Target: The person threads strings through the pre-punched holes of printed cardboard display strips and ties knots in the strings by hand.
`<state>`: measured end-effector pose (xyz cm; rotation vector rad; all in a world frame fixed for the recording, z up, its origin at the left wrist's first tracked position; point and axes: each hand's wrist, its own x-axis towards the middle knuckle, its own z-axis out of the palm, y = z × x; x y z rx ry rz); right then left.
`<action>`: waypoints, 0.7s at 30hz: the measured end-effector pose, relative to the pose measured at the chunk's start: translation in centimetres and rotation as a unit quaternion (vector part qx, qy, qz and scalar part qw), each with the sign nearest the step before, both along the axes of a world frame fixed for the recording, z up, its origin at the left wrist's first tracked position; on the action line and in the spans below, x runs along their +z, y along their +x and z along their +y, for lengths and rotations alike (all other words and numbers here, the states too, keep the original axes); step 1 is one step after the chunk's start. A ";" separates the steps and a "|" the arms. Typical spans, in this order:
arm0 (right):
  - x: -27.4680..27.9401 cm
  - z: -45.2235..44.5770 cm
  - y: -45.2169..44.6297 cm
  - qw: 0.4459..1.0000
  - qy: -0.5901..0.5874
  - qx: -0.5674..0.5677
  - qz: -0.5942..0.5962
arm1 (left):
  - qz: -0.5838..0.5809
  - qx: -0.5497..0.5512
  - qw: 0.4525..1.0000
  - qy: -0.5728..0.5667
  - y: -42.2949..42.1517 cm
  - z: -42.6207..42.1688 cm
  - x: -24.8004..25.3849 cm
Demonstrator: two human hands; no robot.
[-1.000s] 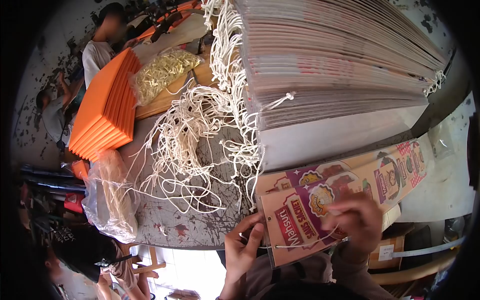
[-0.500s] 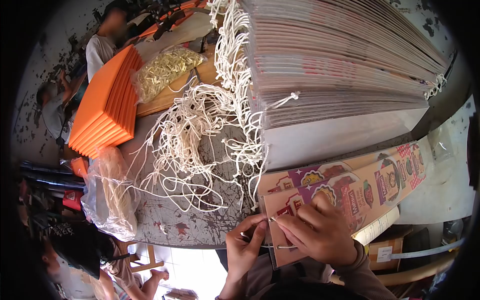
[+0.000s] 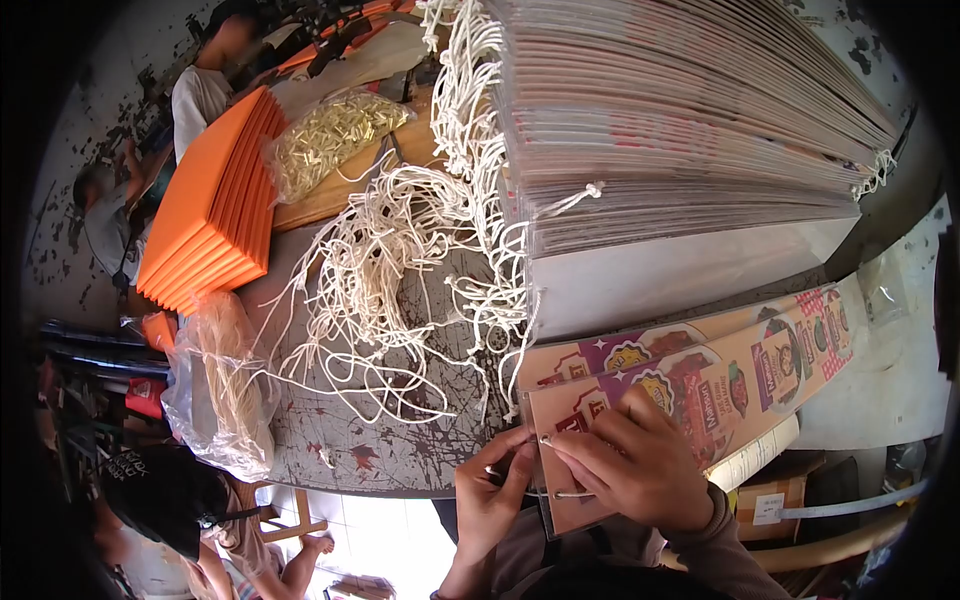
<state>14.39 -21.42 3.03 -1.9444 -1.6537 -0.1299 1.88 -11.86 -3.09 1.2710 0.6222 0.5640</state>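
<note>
A flat printed paper bag (image 3: 735,385), tan with red and purple pictures, lies slanted across the table's near edge. My right hand (image 3: 635,465) is closed over its left end, finger and thumb pinching a white cord (image 3: 545,439) at a hole near the edge. Farther down that edge, the cord shows again at a second hole. My left hand (image 3: 495,490) is closed at the bag's edge, thumb and forefinger pinched there; whether cord is also between them is hidden. Under this bag another printed bag (image 3: 600,357) partly shows.
A tall stack of bags (image 3: 690,190) with cord handles stands behind. Loose white cords (image 3: 375,270) lie tangled on the scratched table (image 3: 330,465). Orange folded pieces (image 3: 210,210), a bag of gold-coloured bits (image 3: 335,140) and a plastic bag of strands (image 3: 230,390) sit left. Other people are beyond.
Both my hands stay at the bag's edge with almost no shift. At lower left, a person in a dark top has moved slightly.
</note>
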 end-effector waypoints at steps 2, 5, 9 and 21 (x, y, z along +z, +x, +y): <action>0.1 0.1 0.0 1.000 0.003 -0.003 0.016 | 0.001 -0.001 1.000 -0.003 0.0 0.0 0.0; 0.1 -0.3 0.3 0.999 -0.029 0.024 0.000 | 0.003 -0.002 1.000 -0.005 -0.1 0.0 0.0; 0.0 -0.2 0.3 0.999 -0.032 0.004 -0.010 | 0.007 -0.002 1.000 -0.007 0.1 -0.1 0.4; 0.1 0.1 0.4 0.999 -0.048 0.000 -0.007 | 0.001 0.000 1.000 -0.007 0.1 -0.1 0.2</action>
